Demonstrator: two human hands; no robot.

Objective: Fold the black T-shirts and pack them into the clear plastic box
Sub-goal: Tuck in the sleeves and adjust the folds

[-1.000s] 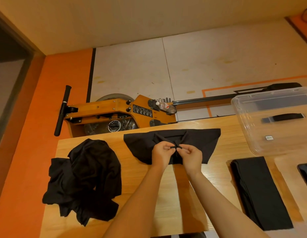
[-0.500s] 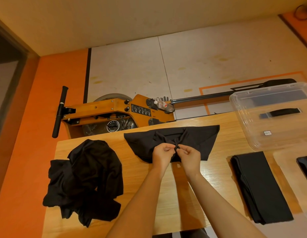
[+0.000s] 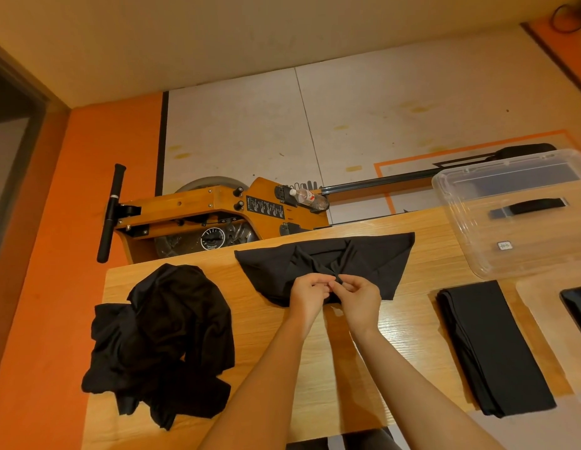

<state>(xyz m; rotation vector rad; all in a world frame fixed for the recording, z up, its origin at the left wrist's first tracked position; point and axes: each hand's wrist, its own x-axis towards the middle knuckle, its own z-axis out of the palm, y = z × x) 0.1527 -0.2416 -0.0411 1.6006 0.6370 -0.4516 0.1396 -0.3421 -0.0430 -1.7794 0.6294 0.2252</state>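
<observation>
On your left, a crumpled heap of black T-shirts [image 3: 162,342] lies on the pale wooden worktop [image 3: 273,378], close to the near left corner. It reads as your waiting stock, kept to one side so the middle stays free for folding.

In the middle, the black T-shirt being folded [image 3: 373,258] is spread at the far edge of the worktop, its two sides drawn in toward the centre so that the cloth bunches where your hands meet. Your left hand [image 3: 307,295] has its fingers curled, with fingertips and thumb pinching a gather of the cloth. Your right hand [image 3: 359,298] sits touching it, thumb and forefinger closed on the same small fold. So each grip is clamped on the shirt, neither is apart, and they hold it at one point, probably to line up the edges before the next fold.

To the right, a black T-shirt already folded into a long flat strip [image 3: 497,349] lies by itself near the worktop's right edge, not yet packed. Beyond it, at the far right corner, stands the clear plastic box [image 3: 468,241], apparently with its lid on; a black handle shows through it. I cannot see any shirt inside. Keeping the folded piece just short of the box seems sensible for packing.
</observation>
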